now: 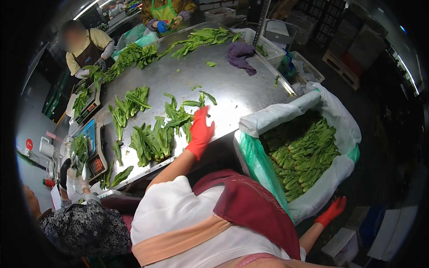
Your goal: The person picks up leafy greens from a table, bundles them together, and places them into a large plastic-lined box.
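My left hand (202,132), in a red glove, is over the near edge of a metal table (214,80). Its thumb stands apart, nothing shows in it, and the fingertips are blurred beside loose green leaves (177,115); contact cannot be told. To its left lies a bunch of long leafy greens (154,142), with another bunch (129,105) farther back. My right hand (331,211), also red-gloved, hangs empty with fingers spread, outside a crate lined with white and green plastic (281,109). Rows of greens (301,157) fill much of the crate.
Two weighing scales (97,164) (90,105) stand along the left side, the nearer by a co-worker (83,224) with a bagged bunch. Two more people (88,50) (169,15) handle greens at the far side. A purple cloth (240,55) and white baskets (268,43) are at the far right.
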